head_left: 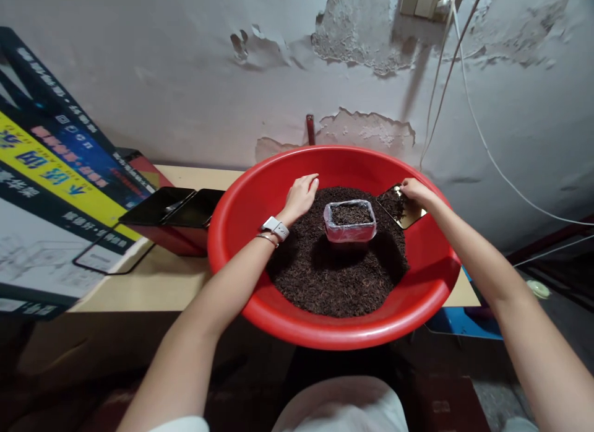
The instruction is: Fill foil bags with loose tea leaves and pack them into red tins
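Observation:
A large red plastic basin (260, 190) holds a heap of dark loose tea-like leaves (325, 289). On the heap stands a small rectangular container (350, 233) lined with clear plastic and filled with the same leaves. My left hand (301, 198) hovers above the heap, left of the container, fingers stretched out and holding nothing. At the basin's right side, my right hand (416, 192) grips the edge of a shiny gold-lined rectangular tin (408, 214). This tin is tilted, with dark leaves in its left part.
Two dark open-topped red tins (185, 234) stand left of the basin on a pale tabletop (139, 293). A printed cardboard box (60, 172) leans at the far left. Behind the basin, a peeling wall (185, 79) rises close by, with cables (468, 91) hanging on the right.

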`<state>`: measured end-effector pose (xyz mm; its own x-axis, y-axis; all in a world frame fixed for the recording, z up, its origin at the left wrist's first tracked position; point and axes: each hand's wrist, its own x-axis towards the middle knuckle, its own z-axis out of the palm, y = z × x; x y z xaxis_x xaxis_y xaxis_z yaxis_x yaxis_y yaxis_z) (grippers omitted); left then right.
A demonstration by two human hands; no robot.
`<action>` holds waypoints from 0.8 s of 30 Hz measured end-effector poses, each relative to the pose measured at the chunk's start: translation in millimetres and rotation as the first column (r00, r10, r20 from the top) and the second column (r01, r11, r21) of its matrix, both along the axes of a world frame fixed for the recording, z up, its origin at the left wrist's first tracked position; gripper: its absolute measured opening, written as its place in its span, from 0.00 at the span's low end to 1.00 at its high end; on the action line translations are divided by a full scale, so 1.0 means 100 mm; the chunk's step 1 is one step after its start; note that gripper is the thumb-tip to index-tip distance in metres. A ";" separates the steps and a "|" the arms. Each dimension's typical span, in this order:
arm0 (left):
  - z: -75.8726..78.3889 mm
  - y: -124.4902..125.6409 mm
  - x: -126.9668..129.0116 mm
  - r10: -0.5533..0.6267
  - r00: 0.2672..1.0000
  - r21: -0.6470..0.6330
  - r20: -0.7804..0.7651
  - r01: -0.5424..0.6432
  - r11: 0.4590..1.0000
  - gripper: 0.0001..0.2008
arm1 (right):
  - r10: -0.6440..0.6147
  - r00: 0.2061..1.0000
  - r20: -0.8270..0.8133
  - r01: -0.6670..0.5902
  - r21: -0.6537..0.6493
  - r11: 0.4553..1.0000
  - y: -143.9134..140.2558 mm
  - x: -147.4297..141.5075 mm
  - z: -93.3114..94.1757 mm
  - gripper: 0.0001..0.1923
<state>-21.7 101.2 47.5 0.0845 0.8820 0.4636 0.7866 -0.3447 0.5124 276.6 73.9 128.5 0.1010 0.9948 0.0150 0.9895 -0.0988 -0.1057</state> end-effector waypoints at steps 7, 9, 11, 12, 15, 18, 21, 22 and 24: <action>-0.03 -0.04 0.05 -0.024 0.999 -0.022 -0.022 0.023 0.999 0.23 | 0.339 0.931 0.137 -0.365 0.297 0.882 -0.01 -0.60 0.11 0.16; -0.03 -0.04 0.04 -0.024 0.999 -0.018 -0.021 0.024 1.000 0.23 | 0.447 0.849 0.280 -0.515 0.254 0.819 -0.17 -0.75 0.05 0.14; -0.04 -0.04 0.03 -0.028 0.999 -0.020 -0.026 0.028 0.999 0.23 | 0.528 0.745 0.407 -0.630 0.170 0.758 -0.31 -0.84 -0.02 0.16; -0.04 -0.03 0.03 -0.032 0.999 -0.025 -0.031 0.031 0.999 0.23 | 0.559 0.692 0.457 -0.672 0.126 0.730 -0.37 -0.87 -0.05 0.17; -0.05 0.00 0.05 -0.059 0.998 -0.092 -0.034 0.056 0.994 0.24 | 0.630 0.557 0.541 -0.754 0.011 0.657 -0.49 -0.87 -0.12 0.20; -0.09 -0.02 0.10 -0.062 0.997 -0.370 0.045 0.075 0.926 0.25 | 0.591 0.605 0.533 -0.705 0.015 0.709 -0.49 -0.78 -0.16 0.20; -0.20 -0.11 0.17 -0.040 0.990 -0.636 0.132 0.116 0.763 0.29 | 0.350 0.851 0.391 -0.417 0.098 0.904 -0.32 -0.60 -0.19 0.19; -0.24 -0.15 0.18 -0.045 0.988 -0.692 0.150 0.138 0.709 0.31 | 0.256 0.913 0.319 -0.295 0.081 0.952 -0.24 -0.53 -0.21 0.19; -0.32 -0.22 0.20 -0.069 0.970 -0.778 0.233 0.228 0.586 0.34 | 0.119 0.972 0.201 -0.119 -0.013 0.993 -0.10 -0.38 -0.29 0.20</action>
